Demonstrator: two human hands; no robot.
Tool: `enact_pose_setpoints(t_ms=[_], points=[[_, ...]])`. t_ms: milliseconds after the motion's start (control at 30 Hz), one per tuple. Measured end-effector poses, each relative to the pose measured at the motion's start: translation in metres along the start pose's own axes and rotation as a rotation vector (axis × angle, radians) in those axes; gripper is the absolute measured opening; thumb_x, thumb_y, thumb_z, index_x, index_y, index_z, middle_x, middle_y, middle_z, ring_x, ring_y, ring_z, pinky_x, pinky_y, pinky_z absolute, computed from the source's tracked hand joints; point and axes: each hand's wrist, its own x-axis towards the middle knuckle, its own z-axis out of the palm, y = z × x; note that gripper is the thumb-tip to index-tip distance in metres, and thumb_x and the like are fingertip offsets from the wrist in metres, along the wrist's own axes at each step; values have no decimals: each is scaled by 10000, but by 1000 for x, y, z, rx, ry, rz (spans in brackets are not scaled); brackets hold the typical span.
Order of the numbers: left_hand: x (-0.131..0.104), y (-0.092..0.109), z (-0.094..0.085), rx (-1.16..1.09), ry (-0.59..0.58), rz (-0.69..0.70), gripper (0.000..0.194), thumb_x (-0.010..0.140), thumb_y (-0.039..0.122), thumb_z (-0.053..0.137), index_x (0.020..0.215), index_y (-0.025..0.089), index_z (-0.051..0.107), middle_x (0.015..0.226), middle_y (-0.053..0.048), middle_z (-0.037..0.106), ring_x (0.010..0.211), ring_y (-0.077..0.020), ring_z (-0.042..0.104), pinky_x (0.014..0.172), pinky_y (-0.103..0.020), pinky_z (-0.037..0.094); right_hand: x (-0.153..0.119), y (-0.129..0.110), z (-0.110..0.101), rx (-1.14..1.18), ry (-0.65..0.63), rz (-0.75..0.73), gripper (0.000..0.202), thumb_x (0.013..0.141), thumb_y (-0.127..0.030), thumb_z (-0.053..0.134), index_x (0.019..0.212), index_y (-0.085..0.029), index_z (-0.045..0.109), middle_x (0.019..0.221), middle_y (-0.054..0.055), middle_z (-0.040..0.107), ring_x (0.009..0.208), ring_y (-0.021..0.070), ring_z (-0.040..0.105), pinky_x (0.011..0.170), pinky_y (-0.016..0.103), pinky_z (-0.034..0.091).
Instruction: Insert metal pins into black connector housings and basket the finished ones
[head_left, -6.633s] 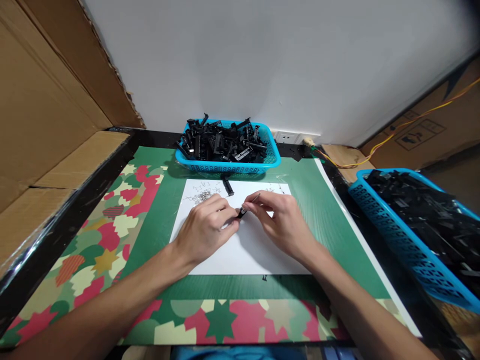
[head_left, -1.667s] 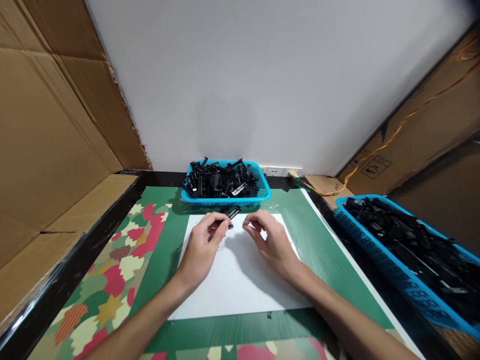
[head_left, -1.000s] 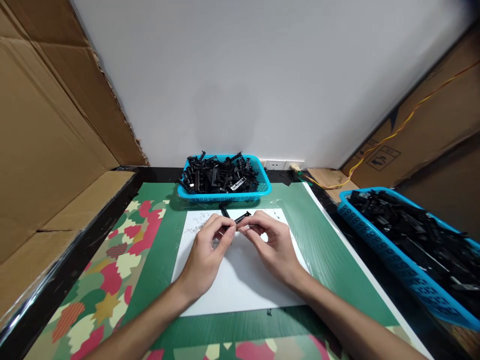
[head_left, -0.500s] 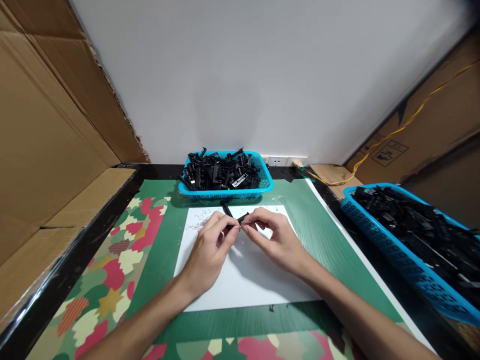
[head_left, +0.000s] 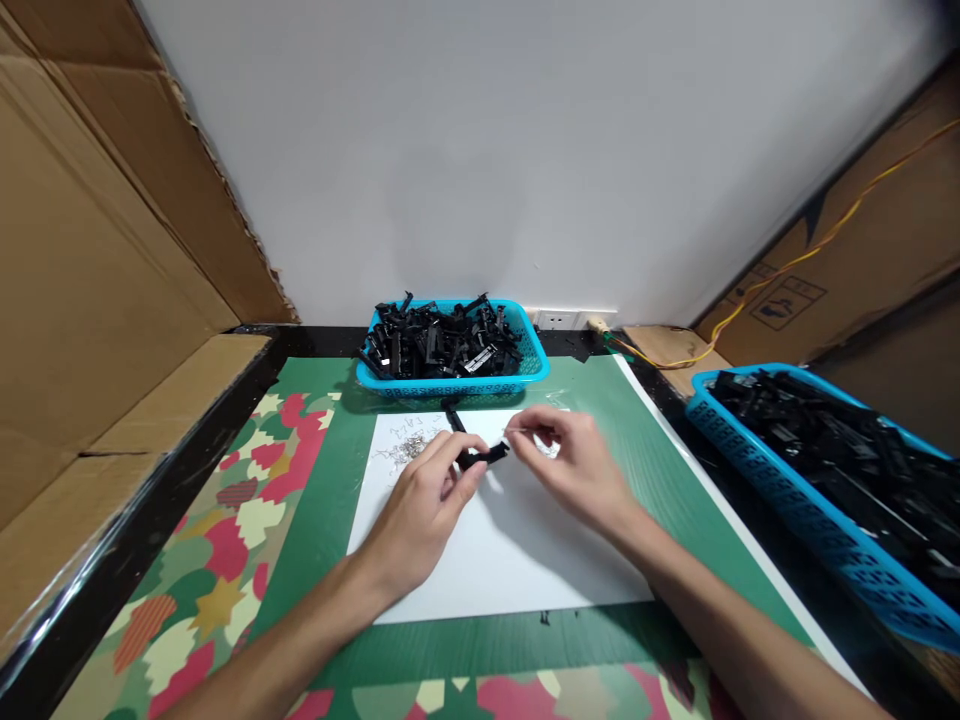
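Observation:
Between the thumb and fingers of my left hand [head_left: 429, 508] is a short black plastic part [head_left: 491, 455], its free end pointing right. My right hand [head_left: 574, 465] is closed in a pinch just to the right of that part, apart from it. A thin, light, pin-like piece [head_left: 519, 430] shows at its fingertips, too small to name for sure. Both hands are above a white sheet [head_left: 495, 560]. Behind my left fingers lies a pile of tiny metal pieces [head_left: 411, 448] on the sheet. Another black plastic part [head_left: 452, 415] lies at the sheet's far edge.
A blue basket [head_left: 450, 387] heaped with black plastic parts stands at the back against the wall. A larger blue basket [head_left: 795, 510] of black parts is at the right. Cardboard [head_left: 97, 250] walls the left side. A yellow cable [head_left: 720, 325] runs from a wall socket [head_left: 555, 320].
My right hand has moved right and slightly up, away from the black plastic part. The part in my left hand now shows more, with its end uncovered.

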Motion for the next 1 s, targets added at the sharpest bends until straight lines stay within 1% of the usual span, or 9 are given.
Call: enact_pose_setpoints(t_ms=[67,100,133,200,367,567,767,867,1000], points=[[-1,0,1,-3,-11,-61,246,1076,395,560,1285,280,619,890,20,580,748,-157,526,702,-286,394,4,8,-7,-41,47,113,174,901,-261,637,832,-162,761,793,61,753,700,185,626,638,311,449],[-1,0,1,3,-17,-90,256,1063,416,583,1271,272,625,794,41,531,693,-153,493,665,-283,367,5,12,-10,-49,41,163,177,885,-265,641,821,-154,763,778,67,753,688,188,633,621,309,446],[-1,0,1,8,-26,-114,251,1050,434,602,1227,260,640,715,58,470,649,-150,460,636,-281,337,6,16,-12,-49,29,199,175,869,-266,647,813,-149,765,764,69,752,678,190,638,607,305,443],[-2,-2,1,8,-46,-151,244,1029,462,630,1121,238,659,636,78,380,598,-143,413,601,-281,290,5,20,-13,-46,-6,228,162,840,-257,661,804,-146,774,739,66,747,664,186,635,593,297,437],[-2,-7,5,-25,-56,-183,248,997,465,674,1004,219,643,650,77,401,591,-127,373,588,-282,261,-1,21,0,-40,-91,206,143,822,-237,685,794,-154,797,683,39,721,614,156,575,573,283,408],[-3,-10,7,-69,-50,-185,280,972,476,704,952,213,612,677,68,421,613,-126,372,601,-280,279,-6,21,11,-82,-99,195,142,813,-165,650,800,-162,791,675,17,710,614,145,564,582,276,398],[-4,-8,7,-100,-53,-171,278,985,471,690,932,215,595,722,57,461,631,-123,398,611,-276,325,-10,19,13,-161,-90,125,126,831,-170,667,831,-184,792,690,10,708,635,155,589,612,282,405],[-4,-8,7,-105,-46,-165,279,986,468,692,929,215,591,726,56,474,636,-123,403,613,-275,337,-9,16,10,-113,-71,146,138,833,-171,651,832,-178,788,703,16,716,619,151,573,602,286,404],[-4,-8,6,-107,-49,-144,288,984,471,700,921,214,585,706,64,441,636,-122,386,609,-269,347,-9,15,9,-41,-81,190,138,847,-198,645,823,-170,778,729,29,726,644,163,594,604,290,410]])
